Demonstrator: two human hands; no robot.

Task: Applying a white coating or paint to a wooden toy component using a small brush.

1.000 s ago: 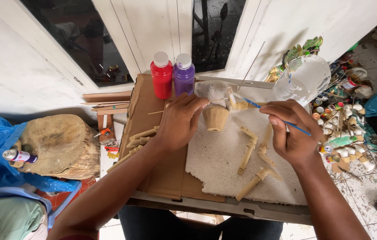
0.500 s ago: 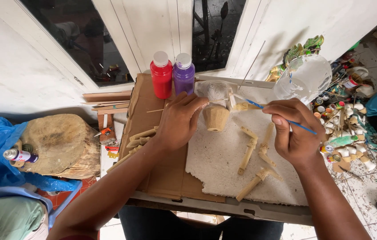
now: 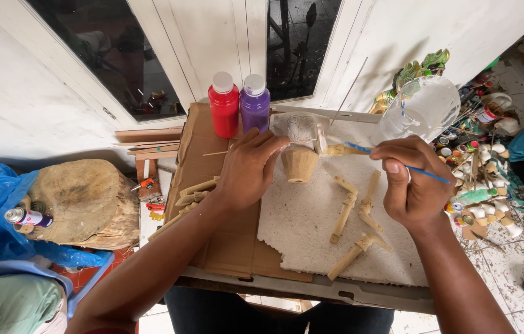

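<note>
Two hands at work: left hand (image 3: 246, 170) fingers steady the wooden puppet piece (image 3: 300, 162), right hand (image 3: 411, 182) fingers pinch a blue paintbrush (image 3: 398, 163).

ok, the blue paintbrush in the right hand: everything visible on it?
The paintbrush is thin, with a blue handle that looks plastic or painted, and a pale tuft at its left end. It lies nearly level, tilted slightly down to the right. The right hand pinches it mid-shaft between thumb and fingers, hiding that stretch; the rear end sticks out past the hand to the right. The tip rests against a small pale wooden piece over the white foam sheet. No paint colour is discernible on the bristles.
</note>
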